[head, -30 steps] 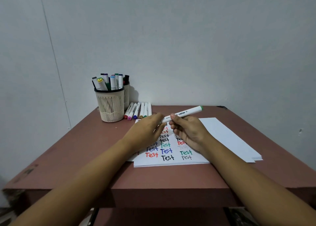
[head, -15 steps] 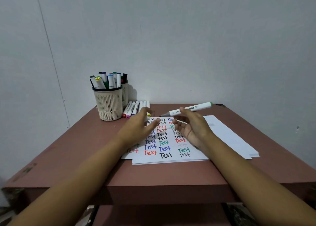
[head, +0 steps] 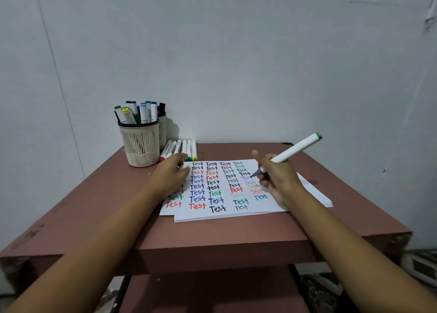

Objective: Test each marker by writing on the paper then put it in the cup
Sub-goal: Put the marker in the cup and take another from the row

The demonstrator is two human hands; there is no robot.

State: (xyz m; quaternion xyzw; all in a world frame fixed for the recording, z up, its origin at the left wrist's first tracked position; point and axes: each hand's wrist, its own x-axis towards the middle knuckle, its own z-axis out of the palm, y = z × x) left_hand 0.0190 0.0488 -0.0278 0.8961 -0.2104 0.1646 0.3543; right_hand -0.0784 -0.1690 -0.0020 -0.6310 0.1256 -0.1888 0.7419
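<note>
**Marker** (head: 295, 148): white barrel, green far end. The right hand (head: 276, 180) grips it, fingers curled round the lower barrel. The dark nib points down and left at the right-hand column of words. From where I stand I cannot tell whether the nib touches the sheet.

**Left hand** (head: 171, 175): palm down over the left edge of the paper (head: 260, 207), steadying it by my reckoning. The fingertips are blurred, so I cannot tell whether they hold a cap or nothing.

**Paper:** top sheet of a small stack, mid-table (head: 94, 206). It carries columns of "Test" in black, red, blue and green, with fainter purple and yellow.

**Cup** (head: 141, 144): cream mesh, back left of the table, crowded with upright tested markers (head: 139, 114). A second holder (head: 162, 129) stands just behind it.

**Loose markers** (head: 182, 149): five by my count, lying side by side between the cup and the paper.

**Progress:** I judge the task well along, given the many words written and the full cup. The marker in hand has yet to be written with, capped and put in the cup. The five loose ones appear to wait their turn.

**Change:**
- A second ago both hands held this marker level above the sheet.
- Half a second ago the hands were apart with the nib bared.
- Now the right hand has tipped the barrel up and brought the nib to the paper, and the left hand has settled at the sheet's edge.
</note>
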